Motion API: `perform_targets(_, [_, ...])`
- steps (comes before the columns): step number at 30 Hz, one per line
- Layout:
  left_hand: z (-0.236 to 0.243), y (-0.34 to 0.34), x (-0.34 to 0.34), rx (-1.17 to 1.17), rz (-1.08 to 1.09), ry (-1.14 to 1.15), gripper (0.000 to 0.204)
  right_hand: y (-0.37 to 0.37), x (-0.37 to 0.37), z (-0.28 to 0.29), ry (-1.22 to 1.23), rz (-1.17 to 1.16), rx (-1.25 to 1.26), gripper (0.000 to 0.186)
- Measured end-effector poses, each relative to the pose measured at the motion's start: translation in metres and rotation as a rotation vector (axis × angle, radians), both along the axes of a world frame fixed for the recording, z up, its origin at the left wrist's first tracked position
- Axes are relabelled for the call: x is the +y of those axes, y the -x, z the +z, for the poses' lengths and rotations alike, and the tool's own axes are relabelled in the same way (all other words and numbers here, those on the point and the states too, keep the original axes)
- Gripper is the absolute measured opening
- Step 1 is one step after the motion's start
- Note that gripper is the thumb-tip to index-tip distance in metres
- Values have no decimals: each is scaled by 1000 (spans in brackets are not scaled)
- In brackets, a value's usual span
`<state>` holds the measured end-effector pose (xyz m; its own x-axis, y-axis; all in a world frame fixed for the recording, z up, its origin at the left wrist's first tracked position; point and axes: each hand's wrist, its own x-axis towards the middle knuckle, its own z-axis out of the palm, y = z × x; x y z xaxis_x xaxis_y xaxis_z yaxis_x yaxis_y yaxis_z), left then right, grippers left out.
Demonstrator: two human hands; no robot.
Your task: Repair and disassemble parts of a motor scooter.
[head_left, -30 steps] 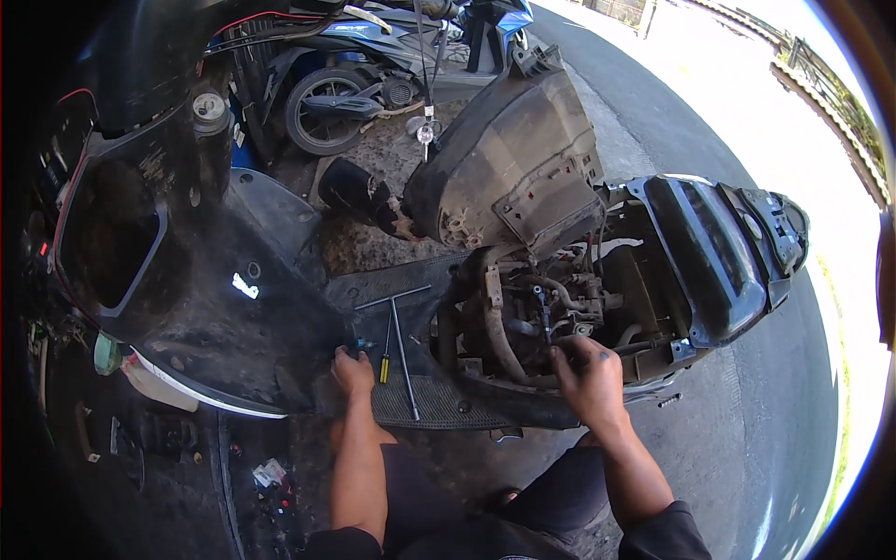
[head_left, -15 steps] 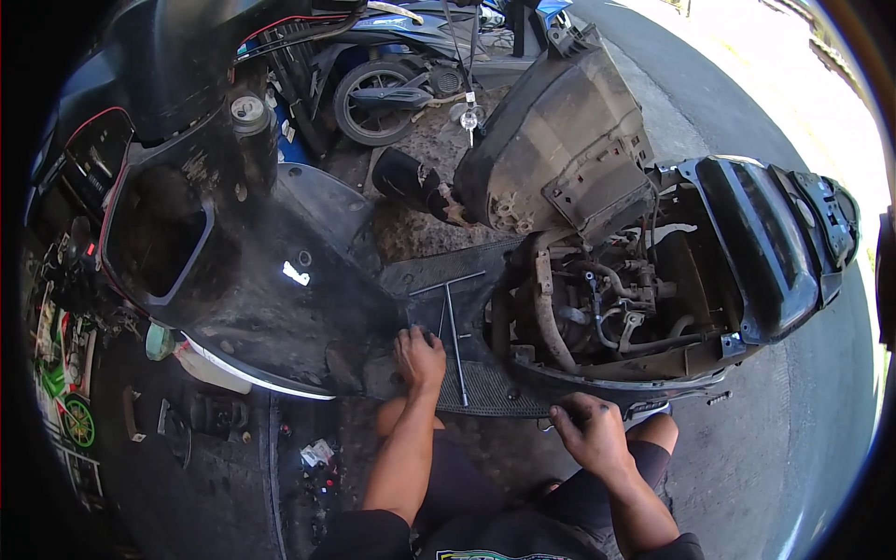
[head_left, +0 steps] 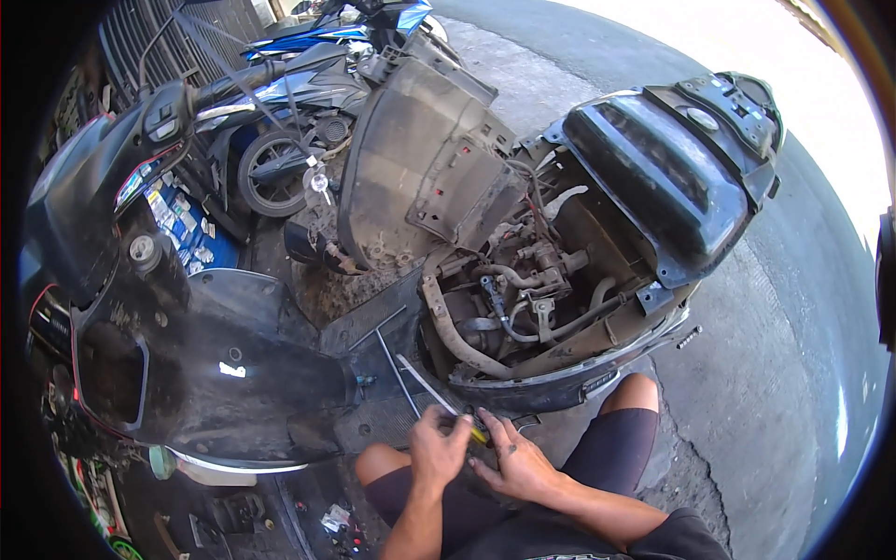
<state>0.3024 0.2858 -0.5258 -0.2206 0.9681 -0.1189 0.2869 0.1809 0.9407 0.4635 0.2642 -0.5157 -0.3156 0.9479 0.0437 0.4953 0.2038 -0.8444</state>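
My left hand (head_left: 439, 452) and my right hand (head_left: 516, 459) are close together over the near edge of the scooter's footboard (head_left: 371, 422). Between them is a long thin tool with a pale shaft (head_left: 422, 379) and a yellow end (head_left: 480, 435). Left fingers are pinched near where the shaft meets the yellow part, while the right fingertips close on the yellow end; parts of the tool are hidden by both hands. A T-handle wrench (head_left: 397, 369) lies on the footboard just beyond. Left of it rests a small bluish item (head_left: 364, 381), too small to name.
On the right, the scooter's engine bay (head_left: 532, 299) is exposed beside its black tail section (head_left: 644, 177). A large dusty plastic bin (head_left: 411, 159) stands tilted behind. Another blue motorcycle (head_left: 280, 159) is parked at the back. Small litter (head_left: 338, 518) lies on the ground at lower left.
My hands were apart; they have come together on the yellow-ended tool. The left has left the footboard beside the wrench. The head view has turned, shifting the scooter leftward.
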Motion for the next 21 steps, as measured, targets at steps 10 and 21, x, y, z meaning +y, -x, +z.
perform_targets(10, [27,-71,85,110,-276,-230,29,-52,8,26,-78,-463,121,42])
perform_targets(21, [23,-83,106,-85,-140,-102,25,-61,38,49,109,-451,275,33])
